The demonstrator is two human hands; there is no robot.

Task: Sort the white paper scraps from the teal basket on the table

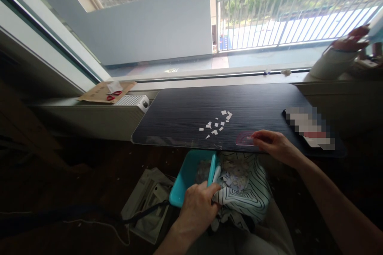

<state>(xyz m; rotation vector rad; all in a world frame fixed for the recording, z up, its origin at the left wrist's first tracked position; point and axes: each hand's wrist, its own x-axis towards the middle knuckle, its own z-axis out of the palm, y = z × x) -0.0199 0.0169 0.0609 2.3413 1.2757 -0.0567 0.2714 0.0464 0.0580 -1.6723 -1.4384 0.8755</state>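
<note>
My left hand (pixel 200 204) is closed on the near right rim of a teal bin (pixel 183 179), up against a striped cloth bag (pixel 249 197) holding many paper scraps (pixel 235 179). At the near edge of the dark tabletop (pixel 179 107), my right hand (pixel 273 144) pinches the right end of a pink transparent protractor (pixel 243 138), which lies on the wood. To its left, several small white paper pieces (pixel 216 124) are scattered across the tabletop.
A phone-like object (pixel 309 129), partly blurred out, lies at the tabletop's right. Red-handled scissors (pixel 113 95) rest on a brown envelope (pixel 92 92) at the left sill. A pale box (pixel 146 207) is on the floor. A white container (pixel 329 63) stands right of the window.
</note>
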